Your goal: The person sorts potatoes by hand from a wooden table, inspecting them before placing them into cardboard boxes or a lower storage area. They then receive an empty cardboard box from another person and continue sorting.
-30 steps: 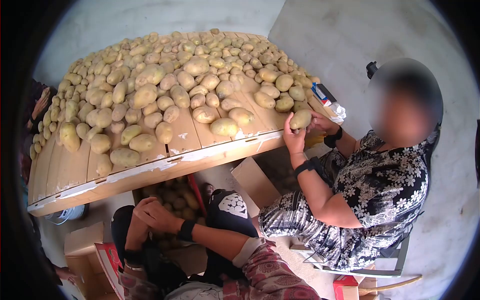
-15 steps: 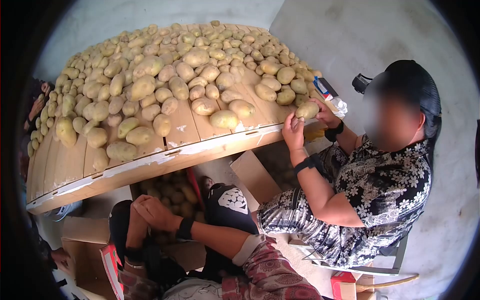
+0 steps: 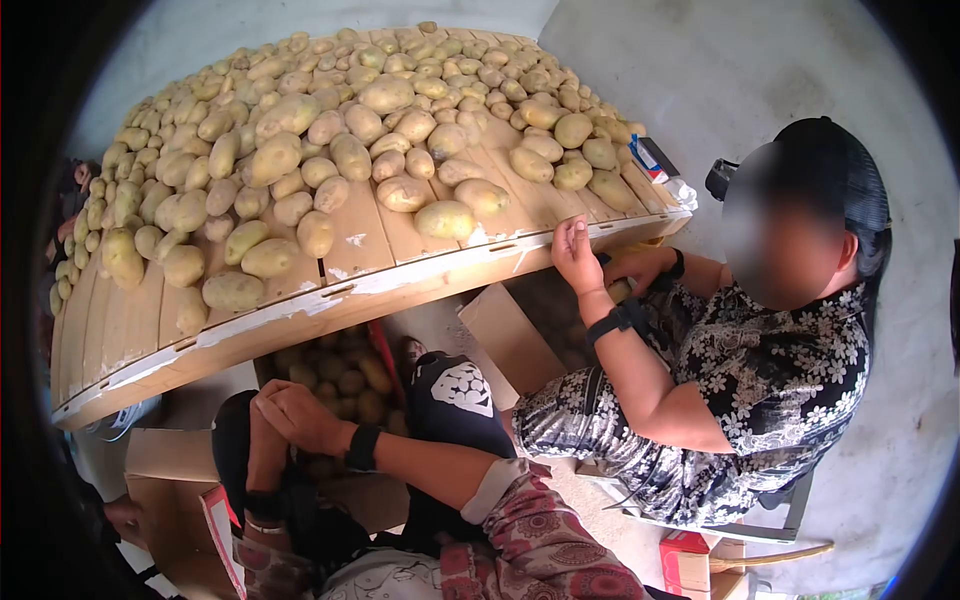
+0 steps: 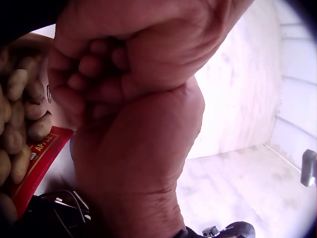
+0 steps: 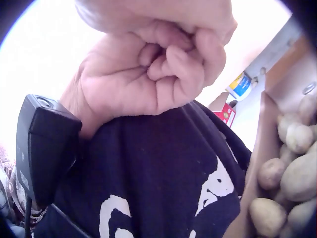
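Observation:
My left hand point(image 3: 266, 445) and right hand point(image 3: 305, 412) are clasped above my lap, the right lying over the left. Fingers of both are curled into each other, with no potato between them. In the right wrist view the curled fingers point(image 5: 183, 69) lie close against the hand above. Potatoes point(image 3: 350, 385) fill a box under the table, just beyond my hands. This box has a red flap point(image 4: 37, 163) printed with "APPLE". Many more potatoes point(image 3: 285, 150) cover the slatted wooden table point(image 3: 365, 255) ahead.
A person point(image 3: 770, 370) in a flowered top sits at my right, one hand at the table edge and the other lower, by a potato point(image 3: 620, 291). Cardboard boxes stand at lower left point(image 3: 175, 470) and under the table's right end point(image 3: 510, 340).
The seated person's potato has gone from above the table edge down below it, in the farther hand. The view has tilted slightly downward. My hands stay clasped.

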The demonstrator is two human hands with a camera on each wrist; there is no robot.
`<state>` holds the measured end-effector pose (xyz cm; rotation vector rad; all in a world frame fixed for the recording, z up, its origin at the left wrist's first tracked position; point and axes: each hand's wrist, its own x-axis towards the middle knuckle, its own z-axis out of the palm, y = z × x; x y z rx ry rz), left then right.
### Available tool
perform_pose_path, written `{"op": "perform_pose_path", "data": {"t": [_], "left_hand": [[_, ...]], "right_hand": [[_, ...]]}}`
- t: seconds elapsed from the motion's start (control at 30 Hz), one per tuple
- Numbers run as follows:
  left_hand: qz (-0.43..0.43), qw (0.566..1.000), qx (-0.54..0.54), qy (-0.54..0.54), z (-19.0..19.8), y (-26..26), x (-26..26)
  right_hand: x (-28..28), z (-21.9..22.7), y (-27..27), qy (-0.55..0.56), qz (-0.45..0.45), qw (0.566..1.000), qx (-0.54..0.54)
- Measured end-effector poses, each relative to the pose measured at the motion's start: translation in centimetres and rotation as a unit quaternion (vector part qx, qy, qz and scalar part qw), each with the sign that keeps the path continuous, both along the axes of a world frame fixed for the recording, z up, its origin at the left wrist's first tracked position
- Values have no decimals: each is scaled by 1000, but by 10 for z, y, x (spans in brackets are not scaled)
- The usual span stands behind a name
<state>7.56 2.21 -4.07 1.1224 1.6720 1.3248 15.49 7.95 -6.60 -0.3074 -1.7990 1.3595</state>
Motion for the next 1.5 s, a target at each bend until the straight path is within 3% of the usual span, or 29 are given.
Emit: {"op": "perform_pose_path", "data": {"t": [0.73,0.93,1.33,1.5], "left_hand": [[-23,999,-19,-24,4,-2,1],[-33,999,-20,11,5,-3,-1],[-8,1000,-18,-13,12,-7,-2],[-11,999,-17,48,8,-6,-5]], "right_hand": [[3,8,0,-7,1,1000,-1],[3,10,-2,-13,5,1000,-8],[-3,13,-7,-14,-5,1000,-10],[-1,20,-6,-17,6,999,-32]]}}
